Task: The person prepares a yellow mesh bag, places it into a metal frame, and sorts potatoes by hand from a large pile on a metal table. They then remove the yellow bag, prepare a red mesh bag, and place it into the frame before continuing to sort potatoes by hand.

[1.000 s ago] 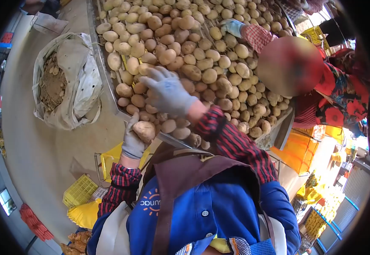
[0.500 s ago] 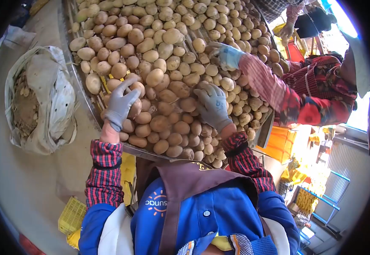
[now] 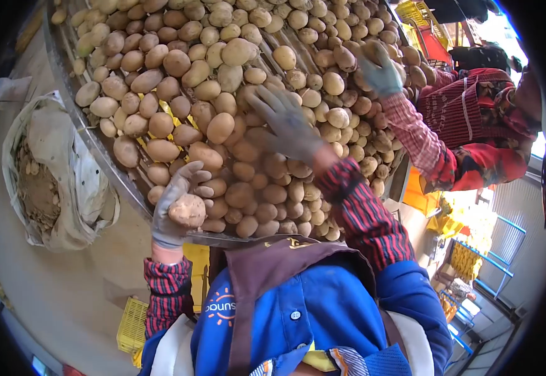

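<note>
My left hand, in a grey glove, is turned palm up at the near left edge of the slatted sorting table. A brown potato lies in it, with the fingers curled beside it. My right hand, also gloved and a little blurred, reaches over the heap of potatoes. Its fingers are stretched out, and I see nothing held in it. Loose potatoes of several sizes lie around both hands, some dusty and some paler. Whether the right fingertips touch the potatoes beneath is hard to see.
Across on the right, a co-worker's gloved hand is over the same potatoes. An open white sack with dirt inside stands on the floor at left. Below it is a yellow crate. An orange crate stands beyond the table's right end.
My left hand has turned over and drawn back toward the table edge with a potato in it. My right hand has moved up and left. The co-worker's hand has shifted up and right.
</note>
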Available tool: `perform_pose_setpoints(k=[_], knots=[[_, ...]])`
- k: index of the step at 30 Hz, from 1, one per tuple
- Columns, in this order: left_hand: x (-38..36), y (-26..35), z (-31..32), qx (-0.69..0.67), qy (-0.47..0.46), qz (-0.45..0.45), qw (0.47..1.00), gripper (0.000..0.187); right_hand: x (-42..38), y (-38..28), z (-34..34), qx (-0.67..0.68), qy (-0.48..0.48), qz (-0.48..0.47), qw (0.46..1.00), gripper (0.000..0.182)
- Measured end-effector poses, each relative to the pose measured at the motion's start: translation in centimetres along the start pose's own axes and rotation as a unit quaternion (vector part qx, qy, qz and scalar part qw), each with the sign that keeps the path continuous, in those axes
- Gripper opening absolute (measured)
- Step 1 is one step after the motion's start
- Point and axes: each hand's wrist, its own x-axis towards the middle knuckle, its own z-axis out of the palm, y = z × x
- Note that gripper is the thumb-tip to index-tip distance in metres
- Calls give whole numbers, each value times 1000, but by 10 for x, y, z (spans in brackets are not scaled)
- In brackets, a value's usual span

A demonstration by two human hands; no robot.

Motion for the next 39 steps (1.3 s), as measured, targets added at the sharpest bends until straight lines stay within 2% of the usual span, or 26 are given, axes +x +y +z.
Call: perform_pose_setpoints(k=[2, 3, 5, 6, 8, 10, 13, 15, 17, 18, 19, 20, 22, 24, 25, 26, 27, 28, 29, 31, 33, 35, 36, 37, 38, 39], knots=[[7, 0, -13, -18, -35, -7, 999, 60, -35, 4, -29, -4, -115, 53, 992, 58], [11, 1, -14, -68, -69, -13, 995, 60, -51, 5, -38, -5, -125, 58, 990, 58], [20, 4, -12, -173, -124, -21, 977, 59, -77, 12, -54, 142, -85, 186, 968, 50], [26, 7, -9, -176, -123, -21, 977, 59, -89, 18, -60, 142, -89, 186, 968, 50], [34, 17, -6, -324, -156, -96, 928, 56, -104, 25, -58, 97, -81, 219, 967, 45], [42, 8, -12, -337, -119, -30, 934, 57, -102, 12, -58, 40, -77, 215, 973, 45], [26, 17, 24, -384, -41, -6, 922, 57, -89, -25, -61, 112, -39, 217, 969, 42], [17, 12, 23, -283, -11, 52, 958, 56, -82, -45, -55, 146, -55, 231, 960, 40], [13, -8, 2, -323, -192, 75, 924, 52, -87, -39, -46, 193, -66, 229, 952, 38], [0, -6, 11, -253, -91, 73, 960, 47, -93, -31, -38, 218, -48, 208, 952, 37], [-9, -12, 7, -300, -58, 48, 951, 42, -90, -26, -39, 216, -55, 195, 955, 37], [-19, -16, 5, -256, 20, 65, 964, 39, -91, -23, -46, 206, -61, 191, 958, 37], [-46, -15, -14, -226, 7, 48, 973, 45, -98, -21, -52, 167, -51, 205, 963, 38], [-68, 4, -42, -199, -14, 78, 977, 40, -107, -15, -53, 159, -30, 182, 970, 39], [-86, 25, -58, -183, 113, 193, 957, 32, -110, -16, -57, 137, -28, 160, 977, 40], [-104, 54, -103, -251, -16, 269, 930, 31, -119, -15, -63, 109, -27, 148, 983, 41], [-128, 88, -70, -208, 156, 402, 878, 32, -129, -7, -56, 173, -35, 186, 967, 44], [-153, 111, -135, -54, 213, 493, 842, 35, -138, 2, -52, 125, -37, 174, 976, 37], [-158, 134, -141, -66, 217, 526, 820, 36, -145, -1, -54, 182, -21, 197, 963, 44], [-147, 144, -87, -114, 265, 533, 795, 38, -140, -14, -70, 139, 19, 140, 980, 42], [-98, 108, -51, -102, 276, 483, 825, 40, -144, -18, -65, 110, 45, 126, 985, 43], [-45, 34, -10, 193, 191, 374, 887, 40, -147, -28, -57, 91, 30, 105, 990, 48], [-22, 1, 35, 411, 198, 346, 820, 36, -148, -39, -65, 85, 10, 96, 992, 51], [-8, -24, 55, 490, 230, 202, 816, 38, -160, -41, -59, 82, -13, 106, 991, 59], [18, -60, 66, 642, 100, 355, 672, 47, -168, -41, -59, 80, -35, 110, 990, 66], [29, -74, 87, 749, 68, 358, 554, 53, -174, -37, -60, 64, -29, 102, 992, 66]])
